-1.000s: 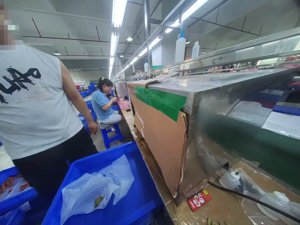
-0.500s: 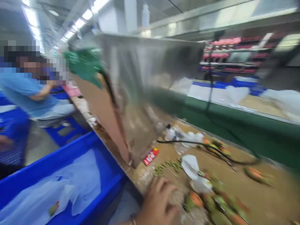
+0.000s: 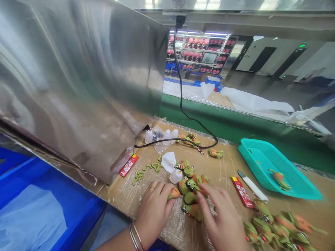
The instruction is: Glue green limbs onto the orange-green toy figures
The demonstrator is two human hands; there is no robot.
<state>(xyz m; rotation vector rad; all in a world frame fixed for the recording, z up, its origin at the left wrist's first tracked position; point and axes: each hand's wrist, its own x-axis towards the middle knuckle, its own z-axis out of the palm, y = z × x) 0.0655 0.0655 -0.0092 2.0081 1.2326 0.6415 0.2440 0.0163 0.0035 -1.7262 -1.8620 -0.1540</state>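
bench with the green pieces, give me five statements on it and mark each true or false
1. The left hand holds a piece. True.
2. The right hand grips the knife. False: the knife lies on the bench, and the right hand is at the pile.
3. The basket is empty. False: a green-and-orange piece lies in it.
4. A red packet lies by the metal box. True.
5. The knife's handle is white. True.

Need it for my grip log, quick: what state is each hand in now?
Left hand: closed on a small orange-and-green molded figure.
Right hand: fingers parted at a heap of similar figures; grip cannot be told.
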